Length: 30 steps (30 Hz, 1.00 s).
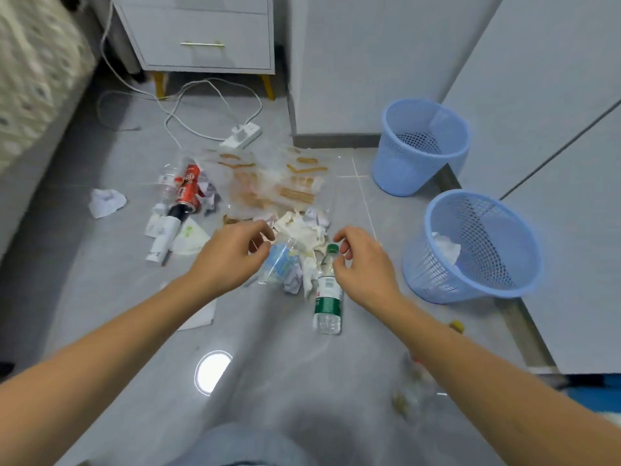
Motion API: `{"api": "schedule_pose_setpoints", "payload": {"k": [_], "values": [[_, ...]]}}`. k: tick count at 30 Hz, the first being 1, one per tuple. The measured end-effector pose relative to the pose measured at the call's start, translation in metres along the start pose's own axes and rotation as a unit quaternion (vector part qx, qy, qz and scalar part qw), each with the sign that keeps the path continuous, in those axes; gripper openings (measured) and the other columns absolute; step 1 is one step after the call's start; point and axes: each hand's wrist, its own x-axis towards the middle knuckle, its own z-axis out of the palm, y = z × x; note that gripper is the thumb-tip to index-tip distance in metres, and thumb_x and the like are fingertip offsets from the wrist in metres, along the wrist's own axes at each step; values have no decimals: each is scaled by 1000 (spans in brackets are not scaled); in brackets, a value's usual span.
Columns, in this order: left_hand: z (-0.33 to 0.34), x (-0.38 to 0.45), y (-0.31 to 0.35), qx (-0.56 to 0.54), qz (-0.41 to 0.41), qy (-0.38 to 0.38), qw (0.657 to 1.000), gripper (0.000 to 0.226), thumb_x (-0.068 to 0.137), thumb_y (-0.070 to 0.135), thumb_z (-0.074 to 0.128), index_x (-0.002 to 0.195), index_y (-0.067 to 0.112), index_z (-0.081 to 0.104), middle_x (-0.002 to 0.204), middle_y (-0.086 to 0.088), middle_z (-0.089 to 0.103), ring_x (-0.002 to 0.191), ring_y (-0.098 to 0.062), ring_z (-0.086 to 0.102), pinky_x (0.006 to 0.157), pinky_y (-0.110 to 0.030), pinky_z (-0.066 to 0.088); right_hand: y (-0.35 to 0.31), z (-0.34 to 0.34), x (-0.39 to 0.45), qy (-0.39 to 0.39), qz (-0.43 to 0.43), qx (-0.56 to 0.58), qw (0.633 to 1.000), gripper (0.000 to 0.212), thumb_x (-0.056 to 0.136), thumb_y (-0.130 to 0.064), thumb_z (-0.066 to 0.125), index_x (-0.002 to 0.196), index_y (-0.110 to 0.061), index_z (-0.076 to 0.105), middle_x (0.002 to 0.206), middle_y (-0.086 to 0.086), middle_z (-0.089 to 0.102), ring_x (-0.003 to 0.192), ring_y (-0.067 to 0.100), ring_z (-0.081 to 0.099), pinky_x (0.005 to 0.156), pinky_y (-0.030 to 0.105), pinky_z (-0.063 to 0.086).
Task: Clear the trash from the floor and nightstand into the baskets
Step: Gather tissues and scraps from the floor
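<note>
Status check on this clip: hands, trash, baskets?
Left hand and right hand open, over the trash pile. Green-capped bottle on floor. Near basket holds paper; far basket looks empty.

A: Bright enough?
B: Yes, even indoor light from overhead. A ceiling lamp shows as a round white glare spot on the glossy floor, near centre.
A: Shadows?
B: Soft ones, darkest under the nightstand and along the far left.
A: Sharpness?
B: Slightly soft throughout; the bed on the left smears. Wide-angle bending curves the cabinet edges on the right.
</note>
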Motion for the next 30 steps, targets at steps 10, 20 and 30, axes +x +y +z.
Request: {"api": "schedule_pose_setpoints", "payload": {"k": [10, 20, 30], "values": [[45, 38, 26, 125, -49, -147, 980, 11, 91, 26, 62, 101, 32, 65, 80, 15, 65, 75, -11, 64, 70, -41, 56, 82, 25, 16, -63, 59, -8, 996, 33, 83, -15, 58, 115, -22, 54, 116, 0, 54, 105, 26, 56, 75, 38, 47], [122, 47, 42, 177, -142, -237, 945, 50, 95, 32, 56, 144, 30, 48, 131, -1, 57, 116, -27, 60, 87, -37, 52, 134, 27, 68, -207, 97, -77, 970, 52, 85, -13, 60, 135, -20, 47, 140, 8, 38, 130, 38, 36, 101, 48, 46], [226, 48, -28, 250, -128, -163, 946, 54, 92, 28, 62, 141, 30, 39, 142, -4, 42, 119, -33, 49, 70, -45, 56, 179, 108, 96, -148, 32, -246, 958, 52, 78, -16, 63, 127, -25, 49, 129, 10, 42, 117, 38, 42, 84, 48, 51]]}}
